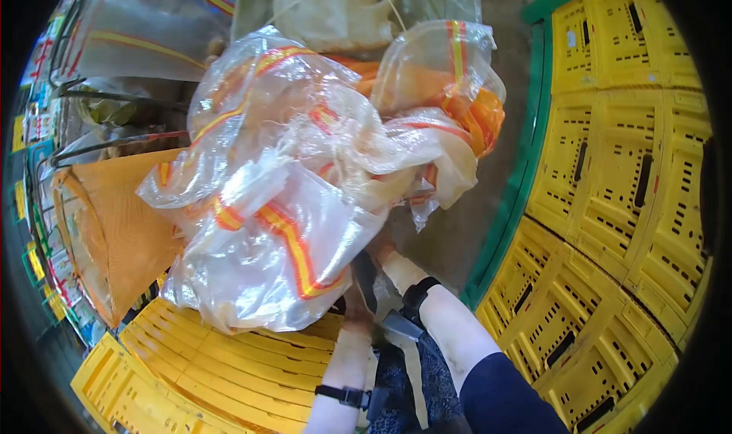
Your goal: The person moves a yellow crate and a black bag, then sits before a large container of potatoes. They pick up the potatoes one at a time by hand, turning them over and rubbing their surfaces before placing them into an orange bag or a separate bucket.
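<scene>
A big crumpled heap of clear plastic bags (305, 175) with red and yellow stripes fills the middle of the head view. Orange plastic (482, 121) shows among its folds on the right. My left hand (357, 308) is at the lower right edge of the heap, mostly in shadow and partly covered by it. Just above and to the right, my right hand (383, 247) reaches under the same edge. The plastic hides the fingers of both hands, so their grip does not show. Black straps circle both my wrists.
Stacked yellow crates (610, 167) line the right side beside a green rail (534, 144). More yellow crates (229, 358) stand at the lower left. An orange mesh sack (122, 221) hangs at the left near metal bars. A pale bin (252, 7) is at the top.
</scene>
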